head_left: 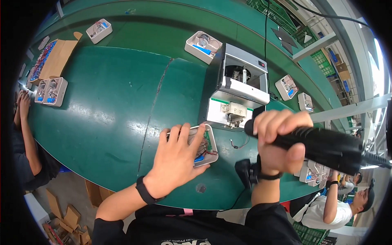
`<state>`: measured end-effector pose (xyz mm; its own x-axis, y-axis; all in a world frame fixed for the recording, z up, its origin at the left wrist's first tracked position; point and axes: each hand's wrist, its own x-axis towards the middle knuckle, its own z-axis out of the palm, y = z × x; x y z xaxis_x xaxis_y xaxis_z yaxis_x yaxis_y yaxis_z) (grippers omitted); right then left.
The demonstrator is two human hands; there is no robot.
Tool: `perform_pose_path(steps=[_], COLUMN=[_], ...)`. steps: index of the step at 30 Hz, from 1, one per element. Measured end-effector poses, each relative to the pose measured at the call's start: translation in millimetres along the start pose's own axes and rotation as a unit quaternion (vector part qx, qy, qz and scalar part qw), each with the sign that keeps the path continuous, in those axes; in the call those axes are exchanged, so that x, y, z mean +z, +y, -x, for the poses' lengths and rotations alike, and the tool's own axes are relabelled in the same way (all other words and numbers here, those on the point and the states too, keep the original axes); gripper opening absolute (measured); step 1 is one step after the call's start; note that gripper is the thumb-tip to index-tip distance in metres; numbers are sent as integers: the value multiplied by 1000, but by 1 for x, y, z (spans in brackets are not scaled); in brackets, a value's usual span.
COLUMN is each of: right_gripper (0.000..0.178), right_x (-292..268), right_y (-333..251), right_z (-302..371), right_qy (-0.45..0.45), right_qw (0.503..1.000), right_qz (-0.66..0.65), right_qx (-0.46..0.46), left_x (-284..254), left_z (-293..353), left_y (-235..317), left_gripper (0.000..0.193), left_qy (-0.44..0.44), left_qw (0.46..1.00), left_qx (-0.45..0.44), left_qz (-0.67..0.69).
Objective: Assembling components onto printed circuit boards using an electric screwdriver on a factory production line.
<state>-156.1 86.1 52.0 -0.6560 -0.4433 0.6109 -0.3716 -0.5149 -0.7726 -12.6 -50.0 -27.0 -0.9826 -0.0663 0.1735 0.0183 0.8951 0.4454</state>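
Note:
My left hand [175,159] spreads over a white plastic housing [215,149], fingers across its far side and thumb at its near edge, gripping it against the table. Inside the housing, a green circuit board [209,141], thin wires and a blue part show; my palm hides the rest. My right hand [271,153] is wrapped round a black electric screwdriver [322,147], raised above the table and slightly blurred. Its thick cord runs off to the right, while its tip end points left, toward the machine's front. The tip itself I cannot make out.
A silver-and-black screw feeder [247,87] stands just beyond my hands. A loose wire with connector [239,146] and a black bracket-like object [243,173] lie nearby. More filled housings [99,30] sit around the green table [110,94]. Co-workers sit left and right [335,210].

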Motion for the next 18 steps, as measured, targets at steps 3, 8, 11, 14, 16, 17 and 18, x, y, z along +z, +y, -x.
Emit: perform_pose_path(steps=[3,8,11,14,16,17,18], right_gripper=[48,48,47,46,46,40,34], right_x=[-6,-1,8,13,10,7,5], right_y=[17,8,-1,2,9,14,18], right_z=[-9,-2,19,38,46,49,52], right_qy=[5,-25,-35,-53,-60,-60,-61], right_qw=[999,997,993,987,983,983,982], right_qz=[42,53,-23,-21,-19,-36,-53], right_qx=[26,55,113,152,171,170,169], left_x=[5,8,7,8,8,9,10], left_z=[-2,1,1,2,2,3,3], left_y=[4,5,3,3,2,2,3], left_gripper=[95,96,96,97,96,96,96], left_qy=[8,21,30,30,36,40,39], left_qw=[999,998,998,998,998,998,998], left_qx=[-48,-57,-57,-58,-56,-55,-56], left_qz=[-13,-6,0,11,12,11,12])
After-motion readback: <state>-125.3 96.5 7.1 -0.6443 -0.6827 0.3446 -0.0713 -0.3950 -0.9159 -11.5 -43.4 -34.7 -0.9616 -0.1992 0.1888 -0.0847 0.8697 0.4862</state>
